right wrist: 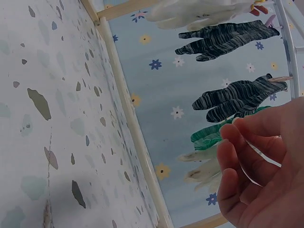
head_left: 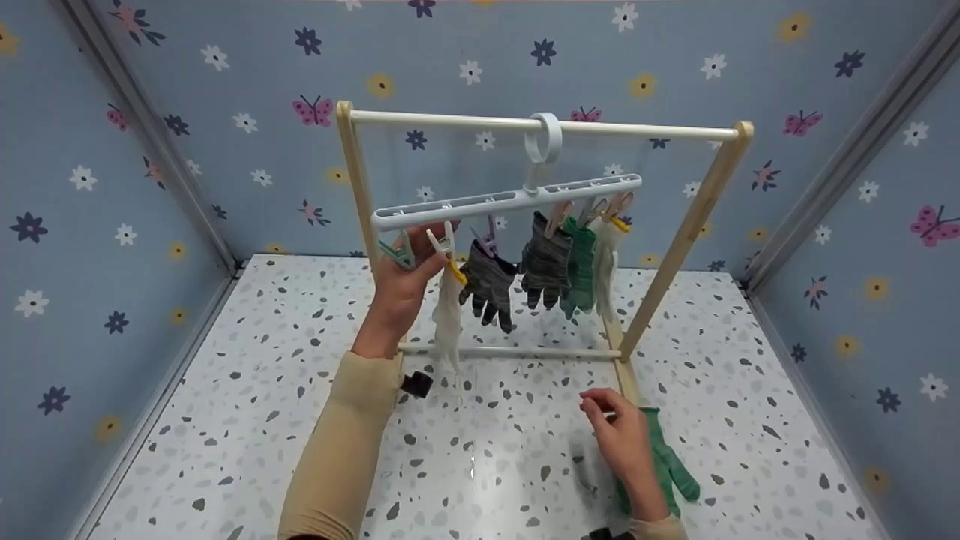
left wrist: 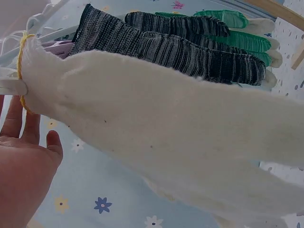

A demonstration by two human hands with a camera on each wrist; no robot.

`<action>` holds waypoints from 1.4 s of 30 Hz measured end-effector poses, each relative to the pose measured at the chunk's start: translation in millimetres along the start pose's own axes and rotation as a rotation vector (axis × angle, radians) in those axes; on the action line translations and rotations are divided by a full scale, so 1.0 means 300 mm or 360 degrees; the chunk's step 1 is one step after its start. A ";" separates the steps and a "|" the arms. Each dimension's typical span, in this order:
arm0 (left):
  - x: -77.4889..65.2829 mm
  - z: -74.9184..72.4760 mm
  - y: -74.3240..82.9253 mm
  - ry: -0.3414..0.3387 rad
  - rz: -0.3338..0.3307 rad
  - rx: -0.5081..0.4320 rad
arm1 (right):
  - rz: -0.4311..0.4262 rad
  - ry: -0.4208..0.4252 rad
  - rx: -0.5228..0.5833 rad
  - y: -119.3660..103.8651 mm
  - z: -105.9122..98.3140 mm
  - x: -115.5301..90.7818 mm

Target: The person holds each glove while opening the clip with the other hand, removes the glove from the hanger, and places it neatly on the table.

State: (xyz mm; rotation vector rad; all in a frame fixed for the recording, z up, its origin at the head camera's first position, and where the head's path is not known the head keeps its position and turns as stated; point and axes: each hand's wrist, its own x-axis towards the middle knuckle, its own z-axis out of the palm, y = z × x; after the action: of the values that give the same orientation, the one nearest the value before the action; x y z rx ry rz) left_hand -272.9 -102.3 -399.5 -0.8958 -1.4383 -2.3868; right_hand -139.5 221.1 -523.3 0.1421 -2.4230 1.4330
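My left hand (head_left: 409, 281) is raised under the left end of the white hanger (head_left: 465, 206). Its thumb is beside a white clip (head_left: 442, 240) at the yellow-edged cuff of a white glove (head_left: 448, 315), with other fingers behind; I cannot tell whether they pinch it. A green clip (head_left: 401, 251) overlaps this hand. In the left wrist view, the white glove (left wrist: 156, 109) hangs close by, fingers at its cuff. My right hand (head_left: 621, 431) hovers lower right, fingers loosely curled with nothing between them, above a green glove (head_left: 675, 472) on the floor.
The hanger hooks over the rail of a wooden rack (head_left: 675, 232). Also clipped along it are a dark grey glove (head_left: 491, 285), another dark grey glove (head_left: 545, 262), a green glove (head_left: 581, 270) and a white one (head_left: 606, 266). Patterned walls (head_left: 247, 67) enclose the speckled floor (head_left: 247, 420).
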 end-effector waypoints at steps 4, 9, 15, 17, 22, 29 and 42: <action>0.012 0.013 0.006 -0.0023 0.0037 0.0006 | -0.0017 -0.0008 -0.0016 -0.007 0.009 -0.001; 0.016 0.016 0.006 0.0025 0.0056 0.0024 | -0.0038 -0.0008 -0.0021 -0.018 0.018 0.004; 0.011 0.022 0.002 0.0082 0.0030 0.0009 | -0.0153 -0.0015 -0.0026 -0.031 0.040 0.017; 0.009 0.024 0.000 0.0096 0.0009 0.0009 | -0.0197 -0.0029 -0.0022 -0.040 0.048 0.022; 0.007 0.028 0.001 0.0103 0.0003 0.0003 | -0.0230 -0.0053 -0.0011 -0.079 0.071 0.044; 0.009 0.034 0.004 0.0087 0.0013 -0.0051 | -0.0299 -0.0030 0.0023 -0.144 0.120 0.079; 0.012 0.036 0.007 0.0119 0.0011 -0.0078 | -0.0410 -0.0022 0.0081 -0.245 0.190 0.152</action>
State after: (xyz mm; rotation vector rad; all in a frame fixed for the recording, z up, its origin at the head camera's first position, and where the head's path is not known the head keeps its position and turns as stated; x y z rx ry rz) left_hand -270.6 -93.8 -392.1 -0.8124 -1.3531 -2.4326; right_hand -177.1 139.0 -472.5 0.4593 -2.2803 1.3796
